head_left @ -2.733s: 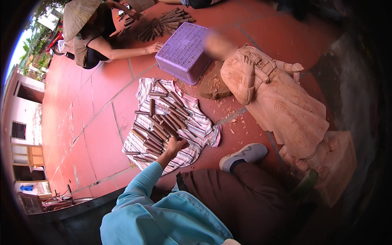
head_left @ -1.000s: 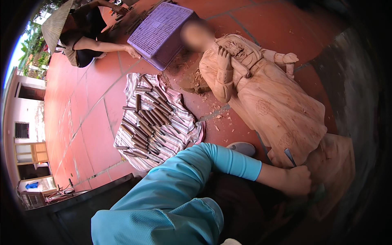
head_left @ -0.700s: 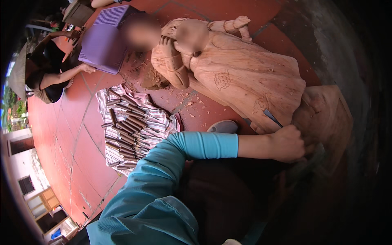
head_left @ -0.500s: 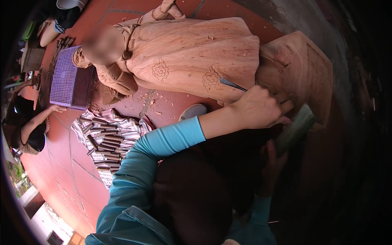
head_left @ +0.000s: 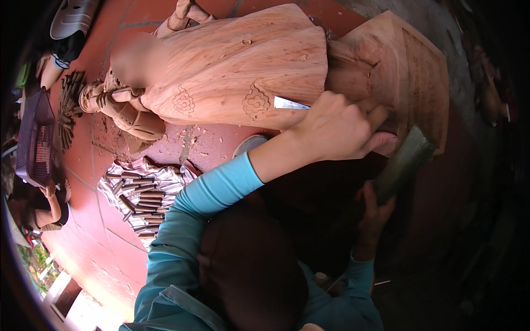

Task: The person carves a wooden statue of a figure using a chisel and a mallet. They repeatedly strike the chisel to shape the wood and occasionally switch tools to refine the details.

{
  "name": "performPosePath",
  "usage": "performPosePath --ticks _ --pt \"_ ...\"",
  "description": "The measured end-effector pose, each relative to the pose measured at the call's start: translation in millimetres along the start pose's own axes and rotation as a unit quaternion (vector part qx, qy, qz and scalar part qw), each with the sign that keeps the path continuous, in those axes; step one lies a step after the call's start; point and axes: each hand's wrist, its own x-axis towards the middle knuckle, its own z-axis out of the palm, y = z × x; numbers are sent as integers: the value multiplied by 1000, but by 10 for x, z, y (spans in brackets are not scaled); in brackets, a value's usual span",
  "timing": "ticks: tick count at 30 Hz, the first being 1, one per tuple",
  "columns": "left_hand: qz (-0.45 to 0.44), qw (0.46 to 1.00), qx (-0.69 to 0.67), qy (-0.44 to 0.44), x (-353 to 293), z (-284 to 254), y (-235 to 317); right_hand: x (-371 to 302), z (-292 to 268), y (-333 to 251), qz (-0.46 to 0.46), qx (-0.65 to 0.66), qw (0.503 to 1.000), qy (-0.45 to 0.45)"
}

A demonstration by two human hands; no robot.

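A carved wooden statue (head_left: 237,66) lies on its side, its long robe bearing two cloud-like carved motifs. My left hand (head_left: 337,129) is closed around a chisel (head_left: 290,103), whose bright flat blade points left toward the larger cloud motif (head_left: 256,102). Whether the blade touches the wood I cannot tell. Below it on the right, my right hand (head_left: 375,212) grips a dark green mallet-like block (head_left: 406,160), held just behind the left hand. Shadow hides part of the right hand and the chisel's handle is mostly covered.
Several wood-handled chisels (head_left: 148,201) lie on a striped cloth (head_left: 116,168), with more tools (head_left: 69,102) beyond. At far left another person's hand (head_left: 49,190) holds a purple basket (head_left: 36,138). Wood shavings (head_left: 207,144) dot the red tiled floor (head_left: 83,220). The statue's base (head_left: 425,83) stands at right.
The chisel blade has come away from the larger motif's edge and now shows its bright flat face. The other person has moved the purple basket leftward, away from the statue, and tilted it.
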Motion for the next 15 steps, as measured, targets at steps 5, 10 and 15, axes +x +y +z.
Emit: performPosePath --ticks 5,10,15 --pt "-6 1000 -2 11 70 -36 -13 29 6 -92 -21 -16 1000 12" --pt "-17 999 -21 26 138 -57 -42 119 -47 -356 -49 -57 997 -10" --pt "-27 998 -43 31 148 -23 -63 215 -104 -503 -34 -59 997 -32"
